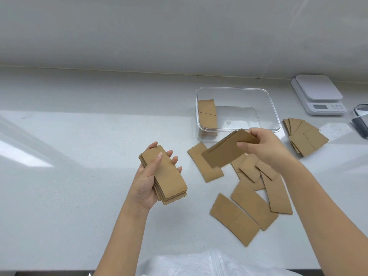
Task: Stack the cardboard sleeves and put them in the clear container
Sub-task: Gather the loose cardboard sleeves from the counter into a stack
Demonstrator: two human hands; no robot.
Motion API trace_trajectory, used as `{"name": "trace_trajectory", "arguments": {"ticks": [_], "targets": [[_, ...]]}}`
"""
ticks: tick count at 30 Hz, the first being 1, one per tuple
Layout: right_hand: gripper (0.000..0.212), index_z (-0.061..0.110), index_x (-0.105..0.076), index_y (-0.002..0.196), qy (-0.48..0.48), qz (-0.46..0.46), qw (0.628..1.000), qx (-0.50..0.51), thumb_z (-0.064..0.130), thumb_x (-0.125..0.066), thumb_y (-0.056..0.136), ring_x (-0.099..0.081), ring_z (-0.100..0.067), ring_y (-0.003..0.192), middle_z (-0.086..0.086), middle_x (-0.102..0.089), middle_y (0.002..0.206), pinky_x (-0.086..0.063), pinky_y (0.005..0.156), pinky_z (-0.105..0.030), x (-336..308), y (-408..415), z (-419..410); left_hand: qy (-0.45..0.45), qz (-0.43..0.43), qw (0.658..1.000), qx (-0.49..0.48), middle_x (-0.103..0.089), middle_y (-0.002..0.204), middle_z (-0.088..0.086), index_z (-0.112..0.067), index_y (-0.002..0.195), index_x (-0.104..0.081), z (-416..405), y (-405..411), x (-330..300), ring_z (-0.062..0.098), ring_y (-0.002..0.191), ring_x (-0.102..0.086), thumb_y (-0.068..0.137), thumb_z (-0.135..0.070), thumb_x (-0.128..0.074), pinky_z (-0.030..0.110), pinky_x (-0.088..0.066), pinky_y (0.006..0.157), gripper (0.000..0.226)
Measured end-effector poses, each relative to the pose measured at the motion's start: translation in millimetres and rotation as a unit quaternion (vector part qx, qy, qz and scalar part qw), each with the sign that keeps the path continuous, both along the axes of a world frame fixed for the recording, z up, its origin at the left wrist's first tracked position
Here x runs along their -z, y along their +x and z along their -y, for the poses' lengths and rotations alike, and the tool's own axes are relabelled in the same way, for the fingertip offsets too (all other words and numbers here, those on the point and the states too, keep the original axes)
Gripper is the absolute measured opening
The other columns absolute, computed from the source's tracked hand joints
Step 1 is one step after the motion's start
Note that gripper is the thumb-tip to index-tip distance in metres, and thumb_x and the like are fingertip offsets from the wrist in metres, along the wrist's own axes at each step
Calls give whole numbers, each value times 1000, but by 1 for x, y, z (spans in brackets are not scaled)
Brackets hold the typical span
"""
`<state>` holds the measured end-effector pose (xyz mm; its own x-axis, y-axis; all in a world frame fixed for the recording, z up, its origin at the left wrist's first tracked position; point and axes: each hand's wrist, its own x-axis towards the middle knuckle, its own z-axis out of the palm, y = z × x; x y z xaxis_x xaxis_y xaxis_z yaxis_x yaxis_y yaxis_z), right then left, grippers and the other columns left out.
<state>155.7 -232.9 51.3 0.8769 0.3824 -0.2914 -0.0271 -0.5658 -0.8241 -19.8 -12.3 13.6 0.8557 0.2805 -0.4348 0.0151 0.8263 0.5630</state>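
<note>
My left hand (148, 182) holds a small stack of brown cardboard sleeves (169, 178) flat in its palm, thumb pressed on top. My right hand (264, 144) pinches a single sleeve (225, 152) by its far end, lifted above the counter to the right of the stack. Several loose sleeves (253, 202) lie scattered on the white counter below my right hand. The clear container (272, 108) stands behind, with a stack of sleeves (207, 114) upright against its left wall. Another fanned pile of sleeves (304, 136) lies right of the container.
A white kitchen scale (318, 94) sits at the back right by the wall. A clear lid with a dark clasp (361, 120) pokes in at the right edge. The counter's front edge runs along the bottom, near my white clothing (199, 263).
</note>
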Motion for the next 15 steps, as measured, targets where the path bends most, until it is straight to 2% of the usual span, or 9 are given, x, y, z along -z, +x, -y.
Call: {"name": "trace_trajectory", "arguments": {"ticks": [3, 5, 7, 9, 12, 15], "targets": [[17, 18, -65, 70, -98, 3, 980, -172, 7, -77, 72, -56, -15, 62, 2, -61, 66, -46, 64, -36, -22, -11, 10, -2, -4, 1000, 0, -66, 105, 9, -31, 107, -63, 0, 1, 1, 22, 82, -70, 80, -17, -62, 42, -58, 71, 30], [20, 26, -64, 66, -212, 2, 935, -286, 12, -79, 69, -57, -11, 62, 9, -61, 64, -48, 62, -33, -24, -24, 12, -4, -4, 1000, 4, -66, 105, 9, -31, 107, -63, 2, 2, 3, 21, 82, -69, 83, -16, -60, 42, -58, 71, 27], [23, 30, -62, 65, -281, -11, 890, -359, 14, -77, 70, -56, -4, 64, 11, -60, 66, -46, 61, -23, -16, -38, 10, -6, -5, 1000, 11, -66, 104, 8, -31, 107, -63, 5, 3, 4, 21, 82, -69, 84, -16, -60, 42, -58, 71, 27], [21, 29, -60, 71, -300, -22, 870, -390, 15, -76, 72, -54, -3, 68, 12, -58, 71, -43, 61, -19, -1, -52, 6, -5, -7, 1000, 17, -66, 103, 8, -30, 105, -64, 8, 4, 4, 21, 81, -69, 83, -16, -60, 43, -58, 72, 27], [25, 21, -60, 95, -319, 45, 852, -413, 18, -75, 74, -47, -15, 95, 3, -57, 98, -45, 83, -30, 29, -62, -1, 1, -10, 1000, 27, -66, 103, 9, -30, 107, -63, 11, 3, 5, 22, 82, -69, 81, -16, -62, 44, -58, 74, 29], [34, 17, -57, 106, -317, 101, 841, -426, 21, -73, 76, -37, -15, 97, 0, -53, 108, -40, 87, -30, 49, -65, -5, 8, -17, 999, 33, -66, 103, 10, -30, 108, -63, 11, 3, 5, 22, 82, -69, 80, -16, -62, 43, -58, 73, 31]]}}
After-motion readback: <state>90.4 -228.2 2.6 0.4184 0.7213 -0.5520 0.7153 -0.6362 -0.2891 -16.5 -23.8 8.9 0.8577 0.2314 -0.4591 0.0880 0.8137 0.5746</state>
